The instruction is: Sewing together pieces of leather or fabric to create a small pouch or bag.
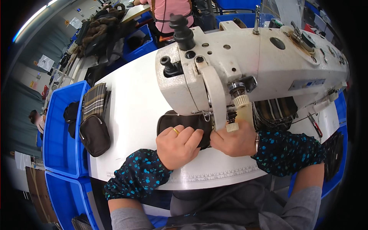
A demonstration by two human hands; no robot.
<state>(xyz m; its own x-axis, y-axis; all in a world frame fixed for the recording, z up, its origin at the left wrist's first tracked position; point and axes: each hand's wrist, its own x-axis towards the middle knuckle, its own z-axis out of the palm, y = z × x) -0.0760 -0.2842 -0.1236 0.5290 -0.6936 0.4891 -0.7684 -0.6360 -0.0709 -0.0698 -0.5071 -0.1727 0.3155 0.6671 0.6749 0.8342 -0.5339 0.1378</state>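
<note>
A dark brown zippered pouch (165, 122) lies on the white sewing table under the head of a sewing machine (230, 57). My left hand (179, 146), a ring on one finger, is closed with curled fingers on the pouch's near edge. Close to the needle area, my right hand (234, 141) pinches the pouch's right end. Its fingertips are partly hidden by the machine's white lever (215, 92) and knobs. The needle itself cannot be made out. Dark sleeve covers with blue-green spots cover both forearms.
A brown pouch (95, 136) and striped fabric pieces (94, 99) lie at the table's left, beside blue bins (57, 126). More striped pieces (274, 113) sit behind my right hand. Red-handled snips (316, 126) rest farther right. A person in pink (172, 15) sits beyond.
</note>
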